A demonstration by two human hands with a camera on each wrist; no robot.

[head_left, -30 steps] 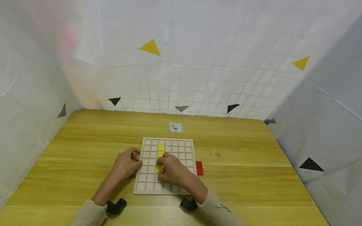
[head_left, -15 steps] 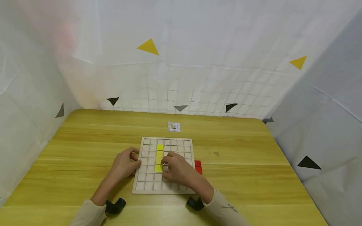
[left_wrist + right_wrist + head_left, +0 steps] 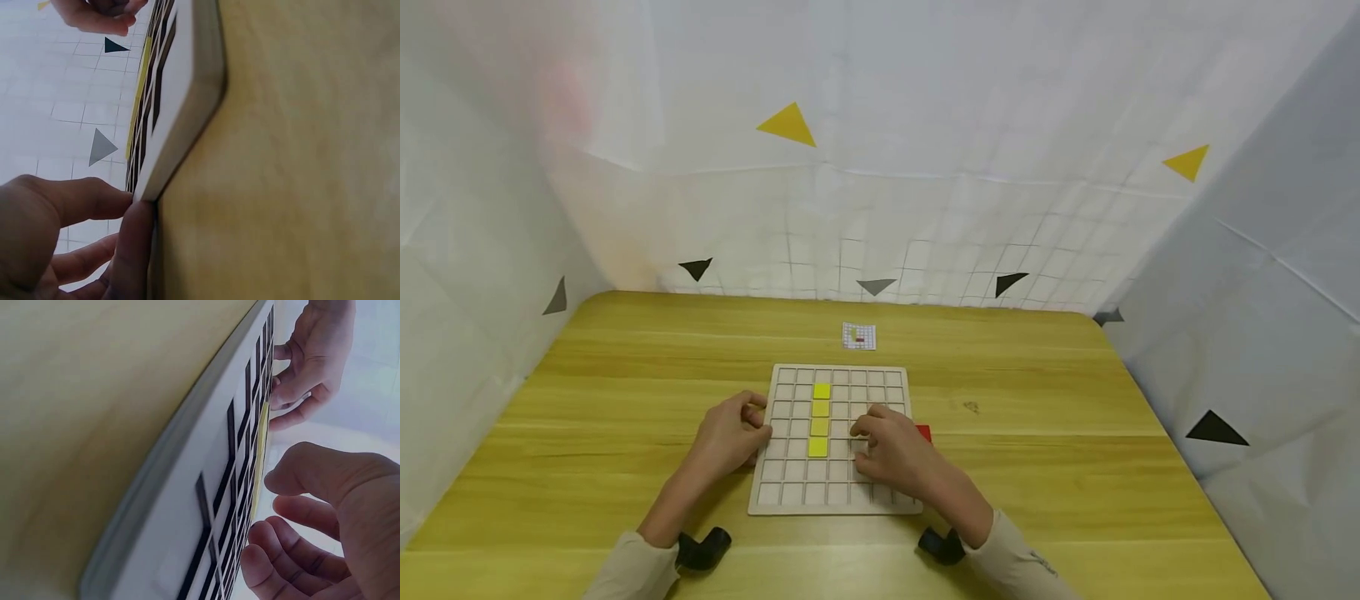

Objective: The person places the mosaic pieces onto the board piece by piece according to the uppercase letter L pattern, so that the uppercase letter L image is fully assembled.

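Observation:
A pale wooden grid board (image 3: pixel 837 510) lies on the table. Several yellow square tiles (image 3: pixel 817 447) fill one column of its cells, forming an unbroken line. My left hand (image 3: pixel 727 433) holds the board's left edge, and in the left wrist view the thumb and a finger (image 3: pixel 134 240) pinch that edge. Over the right half of the board hovers my right hand (image 3: pixel 895 450), fingers loosely bent and nothing between them, as the right wrist view confirms. Beyond it, a red tile (image 3: pixel 924 432) shows beside the board's right edge, partly covered by the hand.
A small printed card (image 3: pixel 859 336) with a grid and coloured squares lies behind the board. Black wrist cameras (image 3: pixel 703 550) sit under both sleeves. White sheeting (image 3: pixel 880 208) with triangle marks encloses the table (image 3: pixel 1075 467) at the back and sides.
My right hand has left the lowest yellow tiles and moved right across the board, uncovering the whole yellow column and hiding more of the red tiles. The left hand stays at the edge.

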